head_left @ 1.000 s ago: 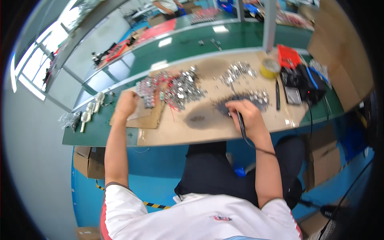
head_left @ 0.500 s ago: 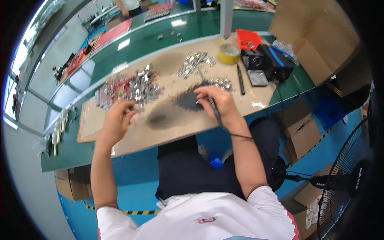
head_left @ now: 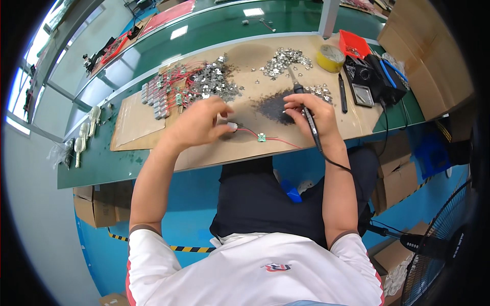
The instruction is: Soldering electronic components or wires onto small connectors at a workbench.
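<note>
the two hands are well apart over a long green worktop (head_left: 94, 171) covered largely by brown sheeting (head_left: 357, 120). the left hand (head_left: 202, 121) has its thumb and forefinger parted, the thumb tip at a small silvery-white block (head_left: 233, 126); whether it presses on the block cannot be told. from the block, thin red wires (head_left: 247, 130) run right to a small green circuit board (head_left: 262, 137), near the worktop's front edge and between the hands. the right hand (head_left: 320, 113) is closed around a slim black-handled soldering iron (head_left: 312, 127), its metal tip pointing away from the person, toward a loose pile of shiny metal pieces (head_left: 287, 62). a tiny pale bit shows at that hand's fingertips, too small to identify. just left of the right hand lies a dark grey smudge (head_left: 270, 108). beyond the left hand sit a heap of silvery metal parts (head_left: 210, 80) and, beside it, rows of grey blocks (head_left: 155, 99) with red wiring. farther right stand a yellow tape roll (head_left: 331, 59), a black pen-shaped tool (head_left: 342, 94) and a red plastic tray (head_left: 352, 43).
</note>
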Available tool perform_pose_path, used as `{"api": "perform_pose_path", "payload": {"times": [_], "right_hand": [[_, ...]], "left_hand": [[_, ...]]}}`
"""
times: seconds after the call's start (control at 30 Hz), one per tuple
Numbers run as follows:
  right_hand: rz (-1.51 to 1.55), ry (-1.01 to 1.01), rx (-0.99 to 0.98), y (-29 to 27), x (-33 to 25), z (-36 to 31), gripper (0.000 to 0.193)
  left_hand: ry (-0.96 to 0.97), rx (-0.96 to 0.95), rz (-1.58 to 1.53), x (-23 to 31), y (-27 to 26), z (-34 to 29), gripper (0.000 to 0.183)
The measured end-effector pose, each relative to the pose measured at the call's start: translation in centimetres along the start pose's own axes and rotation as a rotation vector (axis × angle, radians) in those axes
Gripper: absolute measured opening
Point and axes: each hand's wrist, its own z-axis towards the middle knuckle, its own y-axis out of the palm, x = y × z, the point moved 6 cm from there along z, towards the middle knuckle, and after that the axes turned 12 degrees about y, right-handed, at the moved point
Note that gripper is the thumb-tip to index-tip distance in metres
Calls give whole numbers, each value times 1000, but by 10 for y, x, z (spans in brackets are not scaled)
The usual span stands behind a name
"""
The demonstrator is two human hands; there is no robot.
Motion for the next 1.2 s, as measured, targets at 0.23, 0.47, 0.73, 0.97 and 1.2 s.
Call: {"api": "perform_pose_path", "payload": {"times": [0.23,0.47,0.73,0.97,1.2], "right_hand": [[-78,-92,-94,34,-20,-2,30],[-116,-128,-110,36,-21,-4,31],[157,217,-16,18,6,-28,36],[327,140,219,-6,10,-50,42],[136,66,168,-9,-1,-52,14]], "left_hand": [[-109,531,-657,-41,-27,36,18],[-71,619,-1086,-56,20,69,13],[-286,573,-878,-54,45,58,20],[-116,378,-547,-32,44,64,14],[-112,242,-412,-24,41,63,13]]}}
